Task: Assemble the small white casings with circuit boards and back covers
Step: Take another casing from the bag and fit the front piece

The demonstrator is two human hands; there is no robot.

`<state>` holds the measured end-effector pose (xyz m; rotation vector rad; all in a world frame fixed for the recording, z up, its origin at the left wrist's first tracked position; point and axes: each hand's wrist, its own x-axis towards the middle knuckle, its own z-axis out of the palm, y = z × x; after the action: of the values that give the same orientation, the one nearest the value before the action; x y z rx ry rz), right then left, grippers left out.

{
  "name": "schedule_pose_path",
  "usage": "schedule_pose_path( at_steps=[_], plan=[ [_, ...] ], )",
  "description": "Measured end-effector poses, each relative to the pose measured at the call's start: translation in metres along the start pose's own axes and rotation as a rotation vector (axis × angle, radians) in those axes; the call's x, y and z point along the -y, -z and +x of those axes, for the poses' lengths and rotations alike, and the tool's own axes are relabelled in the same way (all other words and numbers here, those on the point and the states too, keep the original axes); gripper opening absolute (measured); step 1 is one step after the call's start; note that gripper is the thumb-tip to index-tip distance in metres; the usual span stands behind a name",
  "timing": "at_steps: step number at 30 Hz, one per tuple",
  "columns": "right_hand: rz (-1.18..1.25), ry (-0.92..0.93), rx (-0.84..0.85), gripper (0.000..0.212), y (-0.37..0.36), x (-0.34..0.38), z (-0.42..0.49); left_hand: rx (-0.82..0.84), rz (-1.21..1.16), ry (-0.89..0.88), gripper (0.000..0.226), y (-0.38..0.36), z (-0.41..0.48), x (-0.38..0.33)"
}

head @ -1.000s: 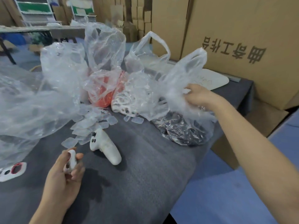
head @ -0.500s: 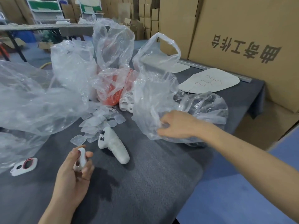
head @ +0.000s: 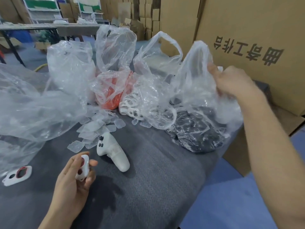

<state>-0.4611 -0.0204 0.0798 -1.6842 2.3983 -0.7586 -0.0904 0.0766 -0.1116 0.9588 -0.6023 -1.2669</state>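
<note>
My left hand (head: pixel 72 182) holds a small white casing (head: pixel 83 167) with red showing in its openings, low over the grey table (head: pixel 156 187). My right hand (head: pixel 231 81) grips the top edge of a clear plastic bag (head: pixel 198 96) that holds dark parts (head: pixel 198 134) at the table's right edge. A white controller-shaped housing (head: pixel 113 151) lies on the cloth just right of my left hand. Another white casing with a red ring (head: pixel 18 175) lies at the far left. Loose clear plastic covers (head: pixel 95 128) are scattered behind the housing.
Several clear bags crowd the back of the table: one with orange-red parts (head: pixel 112 95), one with white ring-shaped parts (head: pixel 132 108), a large crumpled one (head: pixel 33 104) at the left. Cardboard boxes (head: pixel 257 47) stand close on the right. Blue floor (head: pixel 231 204) lies below the table's right edge.
My right hand has risen from the lower front of the dark-parts bag to its top edge and lifted the plastic. My left hand still holds the small casing.
</note>
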Motion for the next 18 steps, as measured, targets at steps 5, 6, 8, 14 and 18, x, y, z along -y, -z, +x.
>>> schedule_pose_path(
  at_steps=[5,6,8,14,18],
  plan=[
    [-0.304,-0.002,-0.324,0.059,-0.02,0.017,0.015,-0.01,-0.01,0.006,0.036,0.0,0.001,0.001],
    [-0.342,0.068,-0.337,0.059,-0.025,0.02,0.018,-0.007,-0.02,0.008,0.036,0.0,0.001,0.001],
    [-0.378,0.294,-0.314,0.017,-0.034,0.029,0.023,0.002,-0.042,0.013,0.035,-0.001,0.002,0.001],
    [-0.123,0.391,0.516,0.028,-0.075,0.039,0.017,-0.001,-0.05,0.011,0.038,0.0,0.002,0.002],
    [-0.458,0.202,0.492,0.021,-0.088,0.033,0.026,0.001,-0.047,0.012,0.038,-0.002,0.001,0.002]
  ],
)
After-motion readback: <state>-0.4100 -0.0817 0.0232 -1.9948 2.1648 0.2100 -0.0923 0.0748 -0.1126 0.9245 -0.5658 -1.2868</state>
